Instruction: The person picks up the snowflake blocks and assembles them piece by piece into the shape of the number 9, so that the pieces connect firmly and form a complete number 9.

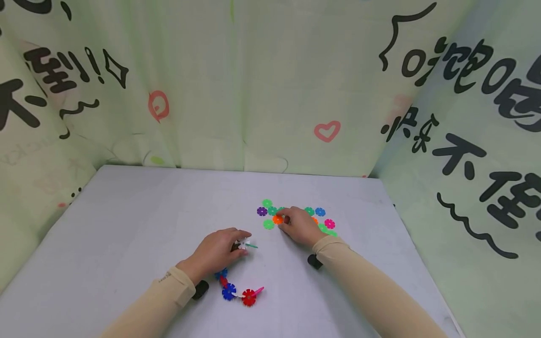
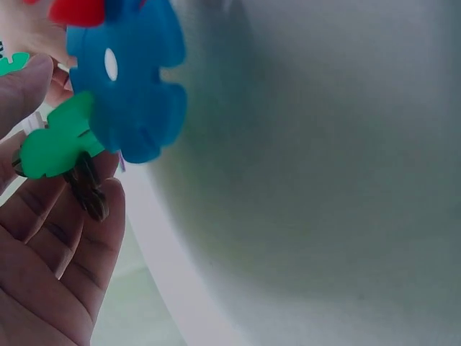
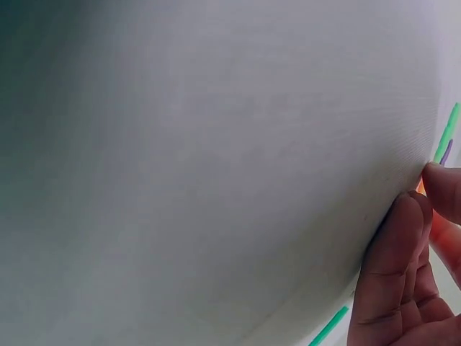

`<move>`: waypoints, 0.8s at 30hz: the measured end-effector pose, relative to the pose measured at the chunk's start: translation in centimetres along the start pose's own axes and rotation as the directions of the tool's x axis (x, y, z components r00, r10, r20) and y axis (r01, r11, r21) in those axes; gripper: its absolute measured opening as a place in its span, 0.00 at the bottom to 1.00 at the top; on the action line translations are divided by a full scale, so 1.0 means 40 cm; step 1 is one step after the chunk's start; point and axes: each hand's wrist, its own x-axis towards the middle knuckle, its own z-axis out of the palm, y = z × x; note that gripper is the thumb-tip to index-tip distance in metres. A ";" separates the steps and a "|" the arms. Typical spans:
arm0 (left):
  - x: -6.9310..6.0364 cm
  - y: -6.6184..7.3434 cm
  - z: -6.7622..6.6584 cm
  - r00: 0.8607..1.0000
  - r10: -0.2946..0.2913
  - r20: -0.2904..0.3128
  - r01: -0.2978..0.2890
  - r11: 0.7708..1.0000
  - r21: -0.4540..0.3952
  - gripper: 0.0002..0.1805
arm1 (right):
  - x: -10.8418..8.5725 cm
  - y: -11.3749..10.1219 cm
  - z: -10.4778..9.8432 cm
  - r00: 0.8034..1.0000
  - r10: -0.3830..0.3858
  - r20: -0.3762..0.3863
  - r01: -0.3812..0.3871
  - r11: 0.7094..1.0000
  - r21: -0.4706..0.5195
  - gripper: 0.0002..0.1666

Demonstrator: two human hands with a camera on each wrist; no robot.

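A chain of notched discs [image 1: 229, 291] is being held at the near middle of a white counter [image 1: 148, 211], one end being clamped between the thumb and fingers in the grip of the left hand [image 1: 217, 249]. Its long axis is being bent into a curve: from that hand the links are being led toward the person, then rightward (part of the course is being hidden by the hand), the free pink disc [image 1: 259, 291] being directed right and slightly away. At the left fingertips, a green disc [image 1: 252, 245], seen nearly edge-on, is being pointed right. An orange disc [image 1: 276, 219] is being touched by the right hand [image 1: 302, 226] among loose discs [image 1: 320, 212]; whether its grip is being closed cannot be told.
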 end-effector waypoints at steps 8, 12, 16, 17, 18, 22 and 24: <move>-0.002 0.000 -0.003 1.000 -0.006 0.003 0.006 1.000 0.006 0.22 | 0.002 0.008 -0.002 0.998 0.049 0.036 -0.052 0.996 0.076 0.11; -0.002 0.001 -0.005 1.000 -0.015 0.004 0.015 1.000 -0.009 0.22 | 0.002 0.008 -0.006 0.997 0.051 0.053 -0.056 0.994 0.091 0.11; -0.002 -0.001 -0.004 1.000 0.000 -0.005 0.000 1.000 -0.015 0.22 | 0.001 0.005 -0.008 0.996 0.067 0.056 -0.071 0.994 0.081 0.11; -0.002 -0.002 -0.004 1.000 0.005 -0.006 -0.005 1.000 -0.017 0.21 | 0.001 0.004 -0.008 0.996 0.073 0.056 -0.077 0.994 0.080 0.12; -0.002 -0.003 -0.003 1.000 0.010 -0.008 -0.010 1.000 -0.015 0.21 | 0.001 0.003 -0.007 0.996 0.077 0.054 -0.081 0.993 0.080 0.12; -0.004 -0.003 -0.003 1.000 0.026 -0.016 -0.026 1.000 -0.015 0.19 | 0.000 0.002 -0.007 0.994 0.095 0.054 -0.100 0.988 0.114 0.15; -0.005 -0.003 -0.003 0.999 0.031 -0.018 -0.031 0.999 -0.014 0.19 | 0.000 0.002 -0.007 0.993 0.103 0.054 -0.109 0.985 0.136 0.16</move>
